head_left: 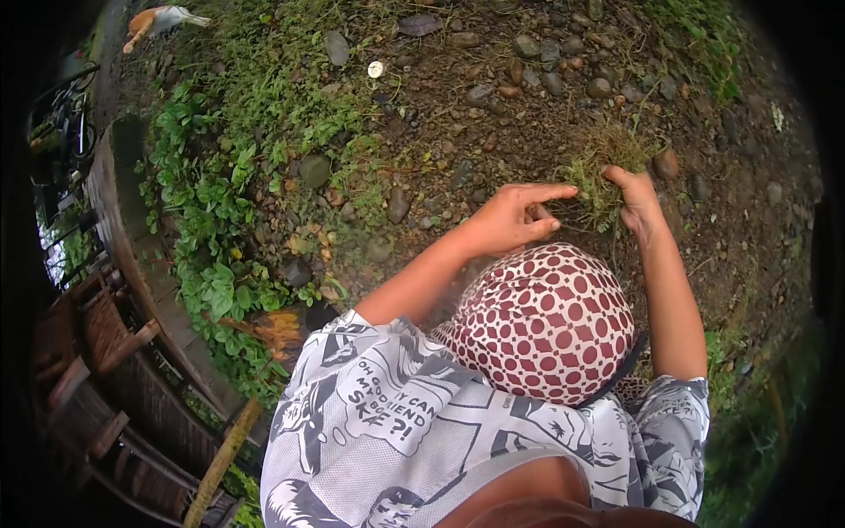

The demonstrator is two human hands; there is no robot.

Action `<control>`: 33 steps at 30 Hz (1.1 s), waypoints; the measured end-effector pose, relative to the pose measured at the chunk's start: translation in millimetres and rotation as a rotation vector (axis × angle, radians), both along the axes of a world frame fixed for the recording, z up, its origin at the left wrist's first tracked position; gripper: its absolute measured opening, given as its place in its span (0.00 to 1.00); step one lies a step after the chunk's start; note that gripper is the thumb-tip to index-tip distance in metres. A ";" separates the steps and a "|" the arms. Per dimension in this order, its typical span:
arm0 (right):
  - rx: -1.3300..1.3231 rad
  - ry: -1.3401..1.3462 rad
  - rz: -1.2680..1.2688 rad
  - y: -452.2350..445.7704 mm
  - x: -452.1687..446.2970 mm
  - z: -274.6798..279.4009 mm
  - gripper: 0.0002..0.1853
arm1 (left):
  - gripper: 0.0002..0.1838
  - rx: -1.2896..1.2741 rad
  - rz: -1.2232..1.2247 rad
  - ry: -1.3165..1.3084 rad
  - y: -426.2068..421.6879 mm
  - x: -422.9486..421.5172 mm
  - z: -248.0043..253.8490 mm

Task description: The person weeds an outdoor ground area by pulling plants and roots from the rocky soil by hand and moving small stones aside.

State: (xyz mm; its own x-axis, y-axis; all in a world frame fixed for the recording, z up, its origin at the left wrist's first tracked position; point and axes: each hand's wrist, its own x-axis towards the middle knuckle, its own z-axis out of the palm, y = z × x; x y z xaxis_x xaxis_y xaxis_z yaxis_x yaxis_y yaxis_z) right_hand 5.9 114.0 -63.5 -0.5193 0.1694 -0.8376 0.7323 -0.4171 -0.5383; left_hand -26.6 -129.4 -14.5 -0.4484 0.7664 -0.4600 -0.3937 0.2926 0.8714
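Note:
A clump of weeds [600, 189], a tangle of green and dry stems, is between my two hands just above stony soil. My right hand [635, 195] grips its right side, thumb on top and the other fingers mostly hidden. On the other side is my left hand [518, 216], index finger stretched out with its tip at the clump's edge. Its thumb is held apart below, and the remaining fingers are partly curled. Red-and-cream patterned cloth [554, 321] bulges close below both hands.
Stones, including a reddish one [666, 164], dot the brown soil [493, 154]. Leafy green plants [207, 211] grow along the left, beside a wooden structure [114, 352]. An orange-and-white cat [163, 22] is at the top left. A small white round object [376, 69] lies among the weeds.

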 end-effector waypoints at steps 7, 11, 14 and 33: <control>0.555 -0.245 0.178 225.7 159.9 95.2 0.20 | 0.19 -0.543 -0.005 1.107 -41.4 -59.7 -57.2; 0.782 -0.638 0.669 365.5 356.6 155.5 0.29 | 0.29 -0.873 -0.245 1.088 -51.8 -94.8 -86.8; 0.922 -1.265 1.232 338.3 386.9 206.8 0.39 | 0.29 -0.961 -0.224 1.149 -62.3 -113.7 -106.4; 1.013 -0.326 0.979 183.6 184.6 156.6 0.24 | 0.19 -1.063 -0.483 0.938 -80.3 -162.0 -118.6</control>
State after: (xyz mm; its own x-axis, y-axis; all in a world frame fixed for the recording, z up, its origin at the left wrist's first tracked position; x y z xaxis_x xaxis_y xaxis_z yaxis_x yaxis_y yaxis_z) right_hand 190.4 297.5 93.0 -0.5851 0.4459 -0.6774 0.6408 0.7661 -0.0491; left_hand -188.5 -209.6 -133.1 -0.6960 0.4242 -0.5793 0.4901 0.8703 0.0485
